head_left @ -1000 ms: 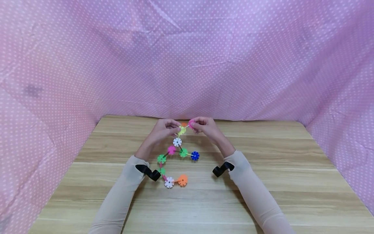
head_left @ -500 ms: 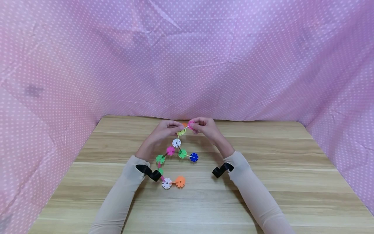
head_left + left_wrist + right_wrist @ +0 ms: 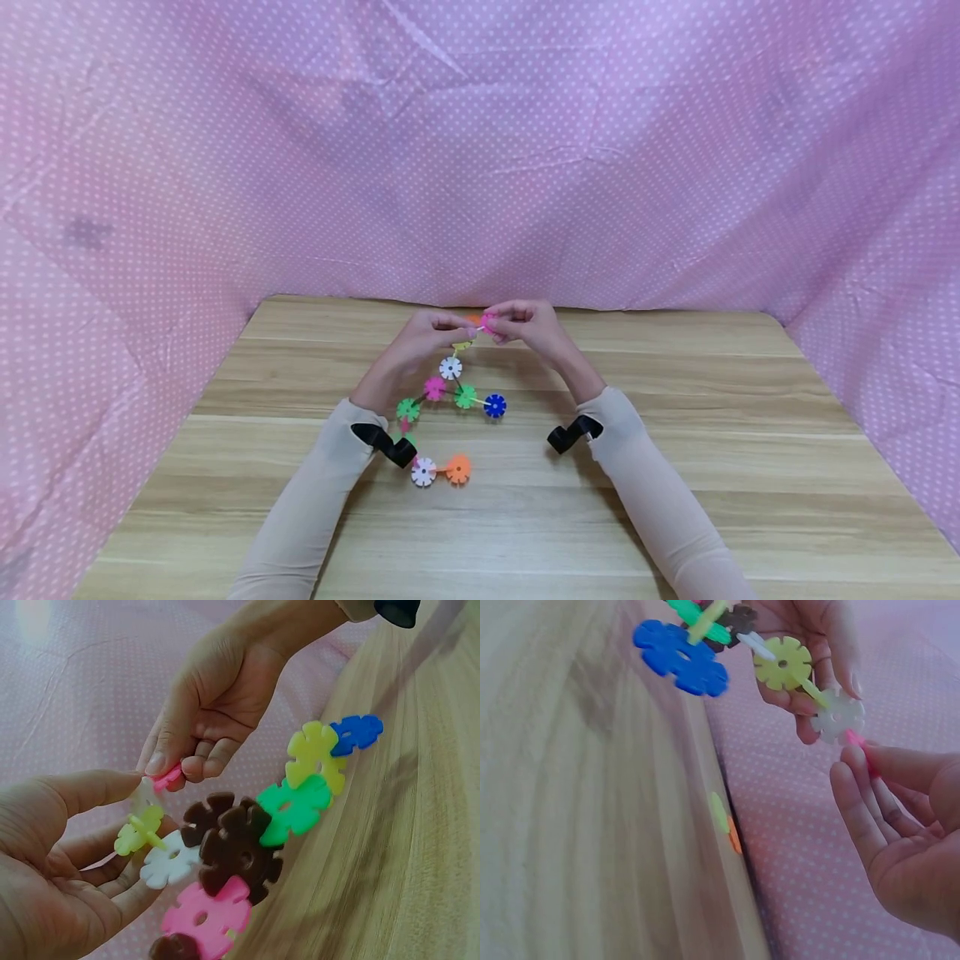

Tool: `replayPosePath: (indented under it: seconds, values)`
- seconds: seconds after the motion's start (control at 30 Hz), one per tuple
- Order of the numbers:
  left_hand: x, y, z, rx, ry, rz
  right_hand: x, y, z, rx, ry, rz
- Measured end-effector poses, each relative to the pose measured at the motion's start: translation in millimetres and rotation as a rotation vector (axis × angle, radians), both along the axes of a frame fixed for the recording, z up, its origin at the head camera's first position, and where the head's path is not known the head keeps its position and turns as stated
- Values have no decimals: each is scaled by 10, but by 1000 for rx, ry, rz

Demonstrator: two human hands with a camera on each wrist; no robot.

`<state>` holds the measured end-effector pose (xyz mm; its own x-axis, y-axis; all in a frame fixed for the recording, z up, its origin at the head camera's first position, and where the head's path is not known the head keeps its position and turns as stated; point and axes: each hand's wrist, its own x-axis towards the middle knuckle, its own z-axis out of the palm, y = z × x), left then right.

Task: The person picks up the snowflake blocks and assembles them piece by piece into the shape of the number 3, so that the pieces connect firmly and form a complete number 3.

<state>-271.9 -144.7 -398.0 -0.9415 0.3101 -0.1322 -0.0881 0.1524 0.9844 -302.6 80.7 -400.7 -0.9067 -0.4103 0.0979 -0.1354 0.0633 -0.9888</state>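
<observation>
In the head view my left hand [image 3: 431, 335] and right hand [image 3: 528, 325] meet over the table's far part. My left thumb and fingers pinch a whitish notched plastic building disc [image 3: 838, 716], the end piece of a chain of discs. My right thumb and fingers pinch a pink disc [image 3: 168, 778] edge-on against it; how deep the slots engage is hidden by fingertips. A yellow disc [image 3: 782, 663] joins on behind the whitish one. From there the chain hangs toward me through a white disc [image 3: 451, 367] and a green disc [image 3: 465, 397], with a blue disc [image 3: 495, 406] on a side branch.
At the chain's near end is an orange disc [image 3: 459, 469], beside a white disc [image 3: 423, 472]. Loose orange [image 3: 734, 834] and yellow-green [image 3: 720, 812] discs lie by the far edge of the wooden table [image 3: 675, 467]. Behind hangs a pink dotted cloth [image 3: 480, 167].
My hands have drawn slightly closer together, with the pink disc coming nearer my left fingertips. The hanging chain has shifted a little left and toward me.
</observation>
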Motion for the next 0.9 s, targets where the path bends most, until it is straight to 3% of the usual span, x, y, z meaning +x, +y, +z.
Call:
replayPosePath:
  seconds: [0.13,0.43,0.67,0.9]
  values:
    - [-6,12,6,-43,46,15,-16,30,17,2,10,28]
    - [8,51,-6,21,21,59,-46,54,-5,-25,22,56]
    - [10,68,14,-28,67,72,-54,72,-16,-29,59,67]
    - [13,68,29,-17,68,70,-35,66,-18,-50,59,68]
